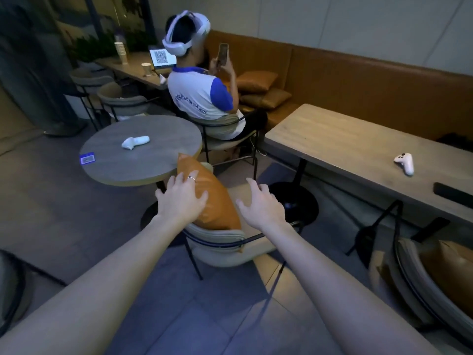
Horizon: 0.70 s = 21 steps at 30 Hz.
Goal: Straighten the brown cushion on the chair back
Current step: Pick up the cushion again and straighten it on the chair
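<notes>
A brown cushion (212,196) leans tilted on a beige chair with a dark metal frame (220,242), its top corner pointing up toward the round table. My left hand (181,198) rests flat on the cushion's left face with fingers spread; a ring shows on one finger. My right hand (261,203) hovers just right of the cushion, fingers apart and holding nothing. The lower edge of the cushion is tucked behind the chair back.
A round grey table (107,165) with a white controller (135,142) stands just beyond the chair. A long wooden table (345,139) with another controller (405,162) is at the right. A seated person (202,96) is ahead. Another chair with a cushion (440,272) is at lower right.
</notes>
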{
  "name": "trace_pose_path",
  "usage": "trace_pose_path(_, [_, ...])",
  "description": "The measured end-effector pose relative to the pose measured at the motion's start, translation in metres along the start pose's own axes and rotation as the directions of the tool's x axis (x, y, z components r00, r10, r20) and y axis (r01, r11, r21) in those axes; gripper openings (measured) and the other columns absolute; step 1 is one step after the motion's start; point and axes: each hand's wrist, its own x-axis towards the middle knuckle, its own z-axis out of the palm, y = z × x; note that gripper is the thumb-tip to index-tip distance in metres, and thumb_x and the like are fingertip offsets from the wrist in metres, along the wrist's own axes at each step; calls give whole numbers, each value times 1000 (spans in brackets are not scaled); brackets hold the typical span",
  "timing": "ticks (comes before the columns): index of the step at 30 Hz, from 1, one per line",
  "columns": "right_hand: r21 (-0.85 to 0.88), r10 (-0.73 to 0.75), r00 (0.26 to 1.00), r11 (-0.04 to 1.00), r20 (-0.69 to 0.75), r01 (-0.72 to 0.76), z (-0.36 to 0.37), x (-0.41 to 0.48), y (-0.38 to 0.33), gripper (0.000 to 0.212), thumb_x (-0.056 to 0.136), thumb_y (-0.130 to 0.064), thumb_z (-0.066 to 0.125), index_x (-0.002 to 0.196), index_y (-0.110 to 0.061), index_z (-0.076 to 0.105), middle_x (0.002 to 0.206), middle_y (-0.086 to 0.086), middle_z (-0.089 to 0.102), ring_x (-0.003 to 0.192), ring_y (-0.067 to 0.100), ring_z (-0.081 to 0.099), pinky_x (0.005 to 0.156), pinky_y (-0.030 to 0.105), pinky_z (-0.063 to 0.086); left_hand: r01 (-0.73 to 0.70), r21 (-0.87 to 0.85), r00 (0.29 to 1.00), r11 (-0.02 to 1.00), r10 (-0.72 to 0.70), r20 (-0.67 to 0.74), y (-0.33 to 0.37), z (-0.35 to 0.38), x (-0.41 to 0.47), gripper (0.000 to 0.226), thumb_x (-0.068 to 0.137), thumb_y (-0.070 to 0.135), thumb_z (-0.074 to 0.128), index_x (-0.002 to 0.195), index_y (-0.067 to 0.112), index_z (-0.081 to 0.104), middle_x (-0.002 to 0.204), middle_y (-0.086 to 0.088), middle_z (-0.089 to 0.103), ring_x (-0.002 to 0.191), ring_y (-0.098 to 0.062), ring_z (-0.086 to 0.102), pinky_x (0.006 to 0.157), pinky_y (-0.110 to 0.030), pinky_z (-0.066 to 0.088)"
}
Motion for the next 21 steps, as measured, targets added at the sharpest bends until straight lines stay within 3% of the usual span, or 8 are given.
trace_pose_path(5, [174, 175, 969, 963, 172, -205, 56, 34, 9, 73, 98, -60, 46, 158, -27, 21, 153, 12, 37, 131, 42, 49, 99, 50, 45, -29, 139, 994, 990, 14, 110, -25, 36, 52, 69, 97, 53, 50, 157, 26, 29, 157, -12, 40, 144, -35, 33, 106, -65, 34])
trace_pose_path(9, [406, 367, 882, 788, 294, -463, 100, 57, 5, 72, 98, -55, 52, 155, -20, 26, 152, 16, 40, 135, 41, 46, 104, 46, 40, -51, 165, 981, 985, 19, 194, -46, 64, 94, 71, 97, 56, 49, 157, 26, 29, 153, -11, 43, 141, -37, 35, 103, -64, 37])
trace_pose_path(14, [521, 590, 691, 468, 417, -714, 159, 85, -1, 79, 97, -50, 58, 158, -17, 20, 156, 21, 32, 138, 44, 42, 108, 47, 39, 141, -113, 931, 984, -93, 354, -78, 111, 141, 91, 79, 74, 50, 155, 29, 31, 149, -13, 48, 134, -40, 47, 106, -57, 42])
trace_pose_path(18, [514, 740, 485, 220, 466, -829, 200, 106, -4, 97, 95, -49, 62, 162, -20, -1, 165, 27, 12, 139, 47, 40, 108, 49, 40, 343, -322, 861, 882, -159, 483, -104, 148, 180, 105, 71, 76, 62, 158, 31, 25, 153, -9, 46, 133, -36, 50, 110, -46, 43])
trace_pose_path(21, [517, 775, 320, -11, 545, -856, 234, 127, -2, 107, 89, -54, 61, 160, -28, -14, 166, 26, 10, 138, 52, 37, 110, 63, 37, 435, -419, 820, 797, -158, 550, -115, 172, 209, 113, 77, 70, 71, 162, 28, 11, 160, -3, 38, 141, -32, 43, 115, -43, 37])
